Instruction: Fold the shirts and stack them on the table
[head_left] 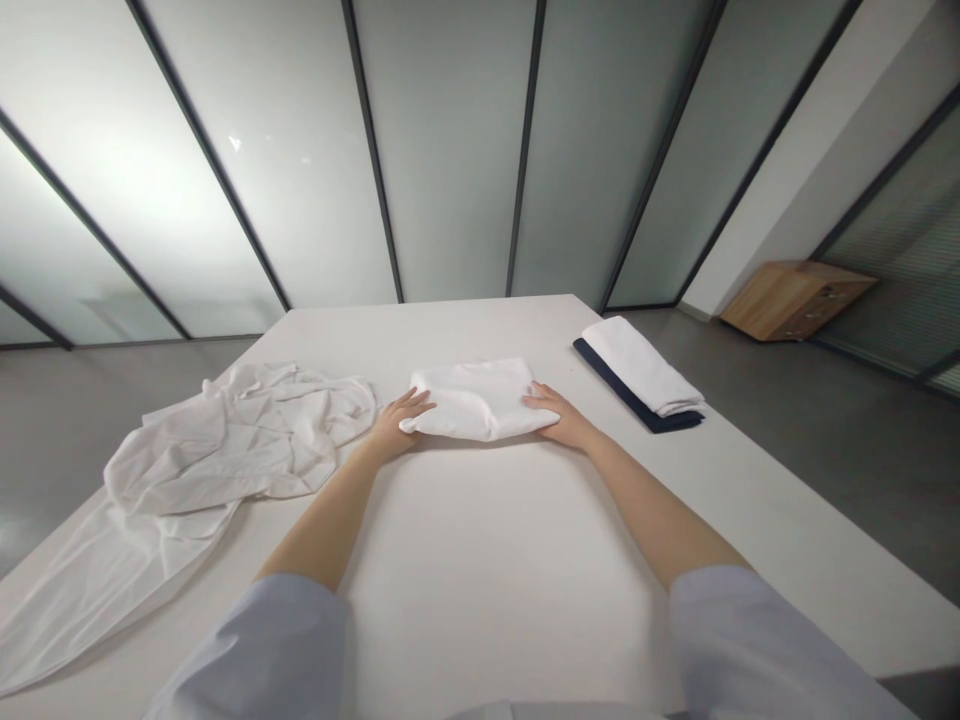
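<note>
A folded white cloth (pixel 480 398) lies across the middle of the table between my two hands. My left hand (pixel 401 425) grips its left end, fingers on top and the palm at the side. At the opposite end, my right hand (pixel 564 415) holds the near right corner in the same way. The near edge bulges and looks slightly raised off the table, with a crease in the middle. My thumbs are mostly hidden. Just left of my left hand is a loose, crumpled heap of white fabric (pixel 247 440).
The white table (pixel 510 580) runs under everything. On its right edge, a folded white cloth (pixel 641 365) rests on a folded dark navy one (pixel 626 392). The crumpled fabric trails toward the near left edge. Beyond stand frosted glass panels (pixel 450 150) and a wooden cabinet (pixel 787 298).
</note>
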